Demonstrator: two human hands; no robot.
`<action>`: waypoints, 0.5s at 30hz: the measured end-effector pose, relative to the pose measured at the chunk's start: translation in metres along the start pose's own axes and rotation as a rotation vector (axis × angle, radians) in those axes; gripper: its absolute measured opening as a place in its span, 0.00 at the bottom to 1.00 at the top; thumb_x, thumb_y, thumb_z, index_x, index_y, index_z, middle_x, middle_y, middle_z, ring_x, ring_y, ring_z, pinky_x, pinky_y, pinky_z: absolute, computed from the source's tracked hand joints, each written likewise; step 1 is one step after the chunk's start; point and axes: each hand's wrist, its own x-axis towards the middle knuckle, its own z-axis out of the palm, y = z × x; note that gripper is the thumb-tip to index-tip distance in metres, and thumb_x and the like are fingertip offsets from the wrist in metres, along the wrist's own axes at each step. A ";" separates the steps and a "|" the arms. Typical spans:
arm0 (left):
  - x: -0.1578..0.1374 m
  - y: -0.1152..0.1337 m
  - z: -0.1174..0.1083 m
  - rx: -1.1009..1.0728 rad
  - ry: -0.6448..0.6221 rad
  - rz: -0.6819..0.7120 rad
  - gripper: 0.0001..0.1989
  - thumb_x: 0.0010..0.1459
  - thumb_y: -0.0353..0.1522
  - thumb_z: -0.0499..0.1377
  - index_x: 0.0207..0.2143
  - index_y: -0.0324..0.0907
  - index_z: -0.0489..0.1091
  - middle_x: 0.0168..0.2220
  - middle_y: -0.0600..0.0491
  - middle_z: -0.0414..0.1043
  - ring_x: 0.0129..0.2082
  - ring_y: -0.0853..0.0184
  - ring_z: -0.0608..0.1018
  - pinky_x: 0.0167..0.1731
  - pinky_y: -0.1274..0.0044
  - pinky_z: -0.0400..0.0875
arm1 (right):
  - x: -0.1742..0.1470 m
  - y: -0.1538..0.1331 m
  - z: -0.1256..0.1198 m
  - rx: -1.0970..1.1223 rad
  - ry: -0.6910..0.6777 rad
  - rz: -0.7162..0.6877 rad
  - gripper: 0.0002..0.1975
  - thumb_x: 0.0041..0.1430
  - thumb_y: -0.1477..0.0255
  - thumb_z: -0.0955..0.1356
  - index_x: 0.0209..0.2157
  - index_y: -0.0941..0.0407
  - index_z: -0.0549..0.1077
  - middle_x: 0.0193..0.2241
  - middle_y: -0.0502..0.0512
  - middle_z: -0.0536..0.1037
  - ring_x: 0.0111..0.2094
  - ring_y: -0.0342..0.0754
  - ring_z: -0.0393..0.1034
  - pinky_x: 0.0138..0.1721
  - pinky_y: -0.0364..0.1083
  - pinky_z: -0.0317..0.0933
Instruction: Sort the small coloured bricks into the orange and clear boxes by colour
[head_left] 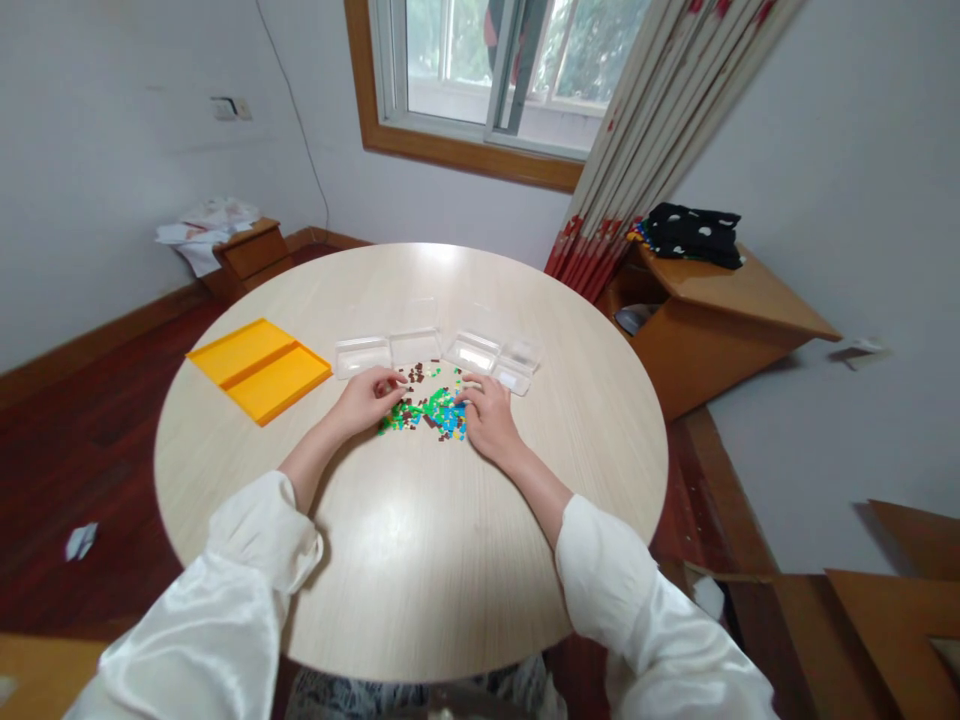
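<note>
A loose pile of tiny building-block pieces (435, 408) in green, blue, brown and yellow lies on the round table, between my two hands. My left hand (366, 400) is at the pile's left edge, its fingers curled and the thumb close to the fingertips. Whatever may be between them is too small to name. On the right edge of the pile rests my right hand (489, 418), with its fingers bent and apart over the blue pieces. Just beyond the hands stand a clear plastic box (364, 356) on the left and a second clear compartment box (477, 352) on the right.
A yellow two-part tray (279, 382) lies at the table's left. The pale round table (405, 580) reaches close to my body. A wooden cabinet (720, 310) with dark folded cloth (694, 235) stands to the right, beside a curtain (637, 130).
</note>
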 end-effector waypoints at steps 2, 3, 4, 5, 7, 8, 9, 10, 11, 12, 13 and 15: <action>-0.003 0.003 0.001 0.092 -0.099 0.117 0.15 0.49 0.40 0.59 0.37 0.40 0.75 0.33 0.50 0.71 0.34 0.66 0.71 0.36 0.74 0.65 | 0.001 0.004 0.000 0.043 0.009 0.022 0.15 0.51 0.83 0.58 0.26 0.55 0.74 0.47 0.58 0.71 0.52 0.52 0.61 0.53 0.55 0.50; -0.005 0.004 0.001 0.140 -0.138 0.163 0.16 0.49 0.40 0.60 0.38 0.41 0.75 0.36 0.49 0.71 0.37 0.64 0.71 0.40 0.72 0.65 | 0.001 0.005 0.000 0.059 -0.002 0.018 0.15 0.50 0.84 0.59 0.25 0.55 0.74 0.47 0.57 0.71 0.52 0.52 0.61 0.53 0.55 0.50; -0.006 0.005 0.002 0.188 -0.171 0.195 0.16 0.48 0.41 0.61 0.39 0.43 0.75 0.38 0.48 0.71 0.40 0.62 0.71 0.43 0.70 0.64 | 0.001 0.005 0.000 0.071 -0.021 0.007 0.15 0.49 0.84 0.59 0.24 0.55 0.74 0.46 0.57 0.71 0.52 0.52 0.61 0.54 0.55 0.49; -0.007 0.005 0.002 0.230 -0.195 0.213 0.16 0.48 0.41 0.62 0.39 0.44 0.76 0.39 0.48 0.71 0.41 0.61 0.70 0.45 0.69 0.62 | 0.001 0.005 0.001 0.081 -0.042 -0.007 0.15 0.49 0.84 0.60 0.25 0.55 0.74 0.46 0.57 0.71 0.52 0.52 0.61 0.54 0.56 0.49; -0.007 0.005 0.003 0.277 -0.220 0.222 0.15 0.50 0.40 0.61 0.40 0.44 0.76 0.39 0.48 0.70 0.41 0.61 0.70 0.45 0.68 0.62 | 0.000 0.005 0.001 0.100 -0.062 -0.026 0.15 0.48 0.84 0.60 0.27 0.55 0.75 0.47 0.57 0.71 0.53 0.52 0.61 0.54 0.56 0.48; -0.007 0.004 0.003 0.282 -0.227 0.221 0.14 0.51 0.39 0.60 0.40 0.44 0.75 0.38 0.48 0.70 0.41 0.61 0.71 0.45 0.68 0.62 | 0.000 0.004 0.001 0.110 -0.054 -0.027 0.16 0.48 0.84 0.60 0.28 0.55 0.76 0.47 0.57 0.71 0.53 0.52 0.61 0.54 0.56 0.48; -0.006 0.003 0.003 0.281 -0.228 0.217 0.14 0.53 0.38 0.59 0.40 0.43 0.75 0.38 0.48 0.71 0.40 0.61 0.71 0.44 0.68 0.62 | 0.000 0.005 0.001 0.120 -0.039 -0.022 0.16 0.49 0.84 0.59 0.28 0.54 0.76 0.47 0.57 0.71 0.52 0.52 0.61 0.54 0.56 0.48; -0.006 0.002 0.003 0.278 -0.227 0.209 0.13 0.54 0.37 0.58 0.39 0.42 0.75 0.37 0.47 0.71 0.40 0.61 0.71 0.44 0.68 0.63 | 0.000 0.005 0.001 0.130 -0.022 -0.014 0.16 0.49 0.84 0.59 0.27 0.54 0.76 0.46 0.57 0.71 0.52 0.52 0.61 0.54 0.56 0.49; -0.005 0.001 0.003 0.277 -0.226 0.199 0.13 0.54 0.37 0.57 0.39 0.42 0.75 0.37 0.47 0.71 0.40 0.61 0.71 0.43 0.69 0.63 | 0.000 0.005 0.000 0.139 -0.010 -0.010 0.16 0.49 0.84 0.59 0.26 0.54 0.75 0.45 0.57 0.72 0.51 0.52 0.62 0.53 0.56 0.49; -0.004 0.000 0.002 0.277 -0.225 0.188 0.13 0.54 0.36 0.57 0.39 0.41 0.75 0.37 0.47 0.71 0.39 0.61 0.72 0.43 0.69 0.63 | 0.000 0.006 0.000 0.147 -0.009 -0.014 0.16 0.49 0.84 0.59 0.24 0.54 0.74 0.44 0.56 0.72 0.50 0.52 0.62 0.53 0.56 0.50; -0.003 0.000 0.002 0.278 -0.223 0.178 0.12 0.54 0.36 0.56 0.39 0.41 0.75 0.36 0.47 0.71 0.39 0.62 0.72 0.42 0.70 0.64 | 0.000 0.006 -0.001 0.154 -0.019 -0.028 0.16 0.49 0.84 0.59 0.23 0.54 0.74 0.43 0.56 0.72 0.50 0.51 0.63 0.52 0.56 0.50; -0.003 0.000 0.002 0.280 -0.218 0.168 0.12 0.55 0.36 0.56 0.38 0.41 0.75 0.36 0.48 0.72 0.38 0.63 0.72 0.41 0.70 0.64 | -0.001 0.007 -0.002 0.164 -0.059 -0.072 0.15 0.49 0.83 0.59 0.22 0.55 0.73 0.43 0.55 0.72 0.49 0.51 0.63 0.52 0.55 0.51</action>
